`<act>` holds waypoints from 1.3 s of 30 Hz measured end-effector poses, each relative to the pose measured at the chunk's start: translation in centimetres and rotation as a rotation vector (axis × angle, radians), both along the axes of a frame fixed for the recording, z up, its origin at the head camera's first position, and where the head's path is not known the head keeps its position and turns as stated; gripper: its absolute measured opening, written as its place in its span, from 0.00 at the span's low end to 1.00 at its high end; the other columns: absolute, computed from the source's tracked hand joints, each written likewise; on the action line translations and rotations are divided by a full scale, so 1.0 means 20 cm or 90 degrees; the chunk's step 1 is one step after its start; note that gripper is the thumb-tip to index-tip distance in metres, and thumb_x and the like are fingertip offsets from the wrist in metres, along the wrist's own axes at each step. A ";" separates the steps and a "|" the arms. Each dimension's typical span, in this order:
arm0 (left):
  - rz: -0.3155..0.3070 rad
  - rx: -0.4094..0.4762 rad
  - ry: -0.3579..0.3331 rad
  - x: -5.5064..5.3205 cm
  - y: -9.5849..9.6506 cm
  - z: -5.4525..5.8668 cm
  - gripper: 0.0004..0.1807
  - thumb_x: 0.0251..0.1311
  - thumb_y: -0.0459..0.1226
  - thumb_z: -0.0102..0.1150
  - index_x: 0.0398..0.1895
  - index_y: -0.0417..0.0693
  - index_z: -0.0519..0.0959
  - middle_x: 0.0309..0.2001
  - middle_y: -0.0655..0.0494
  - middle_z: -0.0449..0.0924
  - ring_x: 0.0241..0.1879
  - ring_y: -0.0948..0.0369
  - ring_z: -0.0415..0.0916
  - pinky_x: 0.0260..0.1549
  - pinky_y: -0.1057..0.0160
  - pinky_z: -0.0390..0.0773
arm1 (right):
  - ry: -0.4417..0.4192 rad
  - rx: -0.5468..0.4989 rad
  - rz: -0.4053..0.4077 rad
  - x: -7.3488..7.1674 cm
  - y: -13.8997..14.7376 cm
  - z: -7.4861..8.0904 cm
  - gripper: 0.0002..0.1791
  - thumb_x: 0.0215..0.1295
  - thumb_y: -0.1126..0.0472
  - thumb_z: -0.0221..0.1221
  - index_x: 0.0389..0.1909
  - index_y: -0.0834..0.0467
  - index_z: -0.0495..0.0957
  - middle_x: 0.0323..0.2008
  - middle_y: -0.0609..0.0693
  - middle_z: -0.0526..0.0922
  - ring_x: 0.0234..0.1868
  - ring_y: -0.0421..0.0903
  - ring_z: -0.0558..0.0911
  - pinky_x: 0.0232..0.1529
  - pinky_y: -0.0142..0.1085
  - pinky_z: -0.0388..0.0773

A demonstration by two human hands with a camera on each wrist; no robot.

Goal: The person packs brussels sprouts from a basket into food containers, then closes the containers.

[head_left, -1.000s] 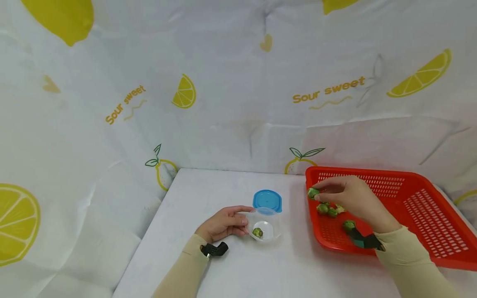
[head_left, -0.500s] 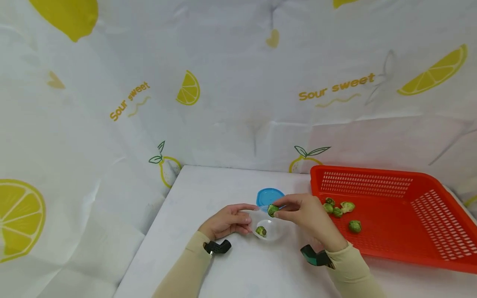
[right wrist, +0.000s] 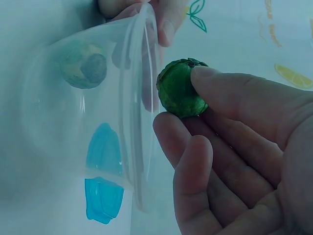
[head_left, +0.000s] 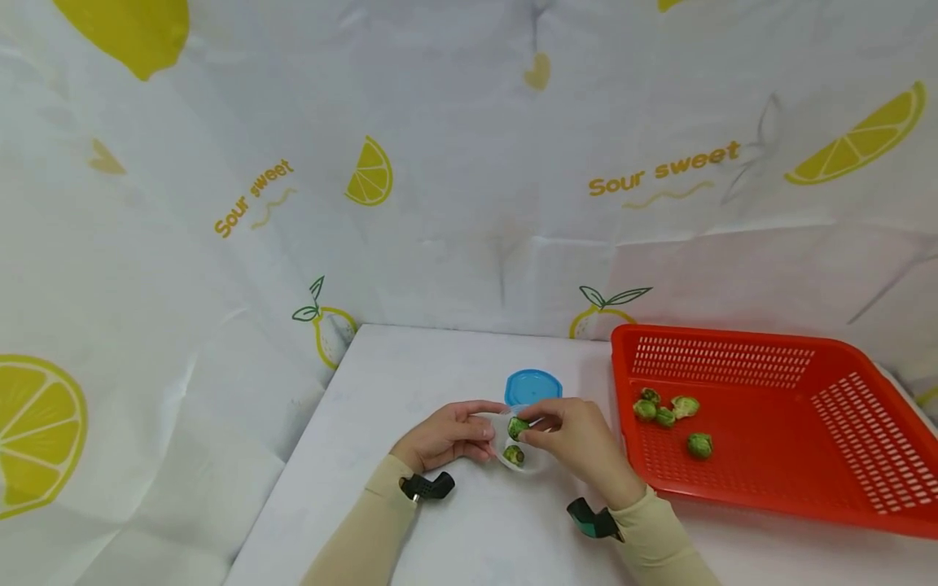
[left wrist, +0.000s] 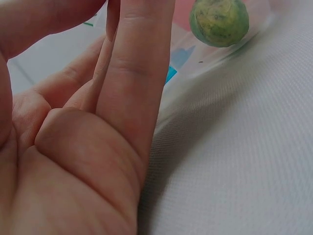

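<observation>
The left hand (head_left: 449, 437) grips the left side of the clear bowl (right wrist: 63, 127) — 1 sprout (head_left: 514, 455) inside. The right hand (head_left: 582, 446) pinches a 2nd sprout (right wrist: 180, 90) just above. At right, a red basket (head_left: 777, 468) holds 5 more sprouts (head_left: 664, 417) — far side, a blue lid (head_left: 533, 386).

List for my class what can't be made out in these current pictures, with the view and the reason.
Head view: the blue lid's near edge, partly behind the right hand.
Head view: the red basket's near right corner, cut off by the right edge.
Left wrist view: the left hand's nearest fingertip, cut off by the top edge.
Right wrist view: part of the held sprout, behind the thumb.
</observation>
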State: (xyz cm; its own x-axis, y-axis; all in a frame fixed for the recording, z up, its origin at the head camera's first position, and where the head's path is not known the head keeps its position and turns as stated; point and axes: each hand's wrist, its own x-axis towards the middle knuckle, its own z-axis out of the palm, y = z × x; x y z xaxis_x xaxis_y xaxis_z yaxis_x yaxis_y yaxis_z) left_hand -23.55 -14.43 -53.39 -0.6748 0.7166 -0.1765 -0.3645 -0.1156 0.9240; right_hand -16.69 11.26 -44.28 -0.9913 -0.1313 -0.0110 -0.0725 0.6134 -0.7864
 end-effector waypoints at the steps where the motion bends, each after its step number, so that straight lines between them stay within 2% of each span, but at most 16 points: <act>1: -0.001 0.002 0.001 0.00 0.00 0.00 0.31 0.76 0.27 0.58 0.80 0.39 0.68 0.36 0.55 0.89 0.36 0.59 0.92 0.42 0.64 0.92 | -0.002 -0.001 -0.002 0.00 -0.01 0.00 0.10 0.62 0.59 0.78 0.44 0.47 0.93 0.38 0.42 0.92 0.40 0.40 0.86 0.38 0.32 0.87; 12: -0.001 0.008 -0.004 0.01 0.00 0.01 0.31 0.76 0.26 0.57 0.80 0.39 0.68 0.36 0.56 0.88 0.37 0.59 0.92 0.42 0.65 0.92 | 0.001 0.005 -0.006 0.00 -0.03 -0.04 0.10 0.62 0.62 0.78 0.43 0.50 0.93 0.38 0.44 0.92 0.38 0.41 0.88 0.38 0.35 0.90; 19: -0.003 0.009 -0.007 0.01 0.00 0.00 0.30 0.76 0.26 0.57 0.80 0.39 0.68 0.36 0.56 0.89 0.37 0.59 0.92 0.42 0.65 0.92 | -0.023 0.004 -0.007 0.00 -0.03 -0.05 0.10 0.62 0.62 0.77 0.45 0.50 0.93 0.40 0.44 0.92 0.39 0.41 0.87 0.41 0.38 0.92; 27: -0.004 -0.004 -0.011 0.00 0.02 0.02 0.30 0.76 0.27 0.57 0.80 0.41 0.68 0.36 0.56 0.89 0.37 0.59 0.92 0.42 0.65 0.92 | -0.024 0.009 -0.014 0.01 -0.02 -0.05 0.10 0.65 0.63 0.76 0.46 0.51 0.93 0.40 0.46 0.92 0.40 0.42 0.88 0.41 0.39 0.93; 34: -0.007 -0.005 -0.006 0.00 0.03 0.01 0.30 0.76 0.28 0.59 0.79 0.41 0.69 0.36 0.56 0.89 0.37 0.59 0.92 0.42 0.65 0.92 | -0.020 0.007 -0.017 0.03 -0.01 -0.01 0.10 0.66 0.61 0.76 0.47 0.51 0.93 0.41 0.46 0.92 0.40 0.42 0.89 0.41 0.39 0.93; 39: 0.014 -0.027 -0.010 0.00 0.01 -0.01 0.28 0.78 0.28 0.57 0.78 0.44 0.71 0.37 0.55 0.87 0.36 0.60 0.91 0.42 0.65 0.92 | 0.009 0.011 0.016 0.07 0.03 0.08 0.10 0.67 0.59 0.75 0.49 0.51 0.92 0.42 0.44 0.93 0.41 0.40 0.89 0.43 0.38 0.92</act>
State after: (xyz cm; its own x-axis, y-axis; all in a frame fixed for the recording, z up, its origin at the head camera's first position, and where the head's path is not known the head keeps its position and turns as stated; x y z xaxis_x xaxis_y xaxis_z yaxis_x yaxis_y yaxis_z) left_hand -23.49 -14.20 -53.57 -0.6878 0.6930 -0.2163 -0.3760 -0.0852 0.9227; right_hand -15.35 11.86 -42.71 -0.9878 -0.1560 0.0006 -0.0991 0.6248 -0.7745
